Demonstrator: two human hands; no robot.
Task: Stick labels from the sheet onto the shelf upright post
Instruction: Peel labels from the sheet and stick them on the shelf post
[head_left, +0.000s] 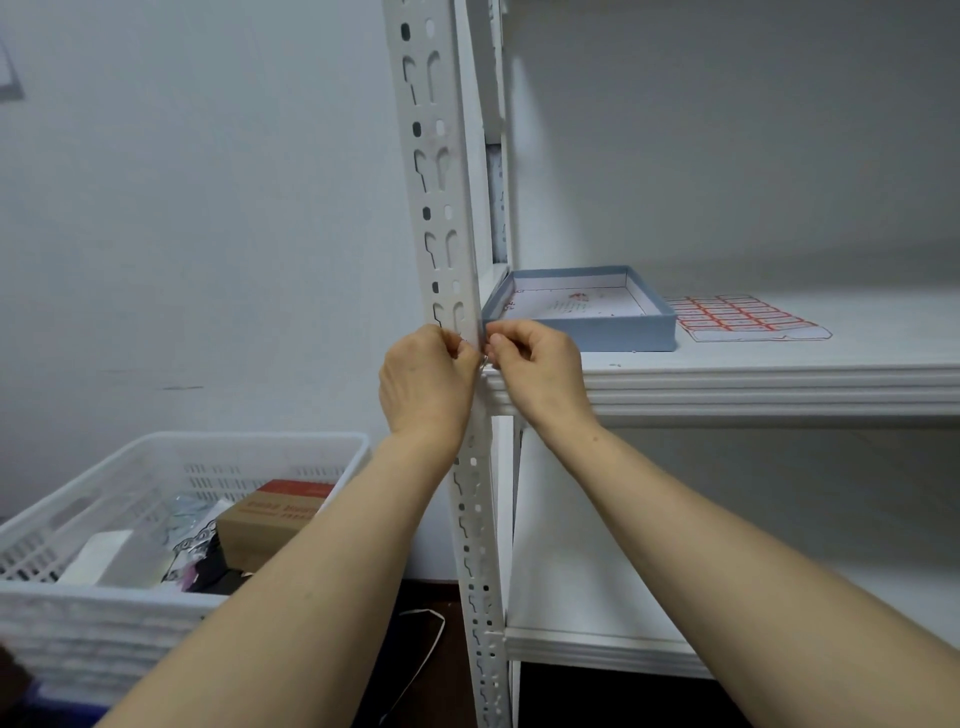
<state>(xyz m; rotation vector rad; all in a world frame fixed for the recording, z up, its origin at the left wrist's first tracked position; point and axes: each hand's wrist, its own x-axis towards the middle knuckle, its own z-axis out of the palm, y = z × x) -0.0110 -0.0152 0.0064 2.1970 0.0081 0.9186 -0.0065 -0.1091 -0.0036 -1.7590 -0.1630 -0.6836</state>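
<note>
1. The white perforated metal upright post (447, 208) of the shelving stands just in front of the person. Both hands meet on its front edge, level with the white ribbed shelf board (779, 384), probably because the post is easy to reach there.
2. The left hand (426, 379) comes in from the post's left face and the right hand (537, 369) from the shelf side. Their fingertips are almost touching.
3. Both hands have curled fingers, drawn together and pinching a small pale sliver (483, 360) against the post. It is likely a label being set in place, but the fingers hide most of it.
4. Both forearms reach up and forward, wrists slightly bent back, with the backs of the hands facing the camera.
5. The white sheet of red-bordered labels (743, 318) lies flat on the shelf board to the right, beside a shallow blue cardboard box (582, 322). It is within easy reach for the next peel.
6. A white slotted plastic basket (104, 597) of mixed items sits low on the left, apart from the work.
</note>
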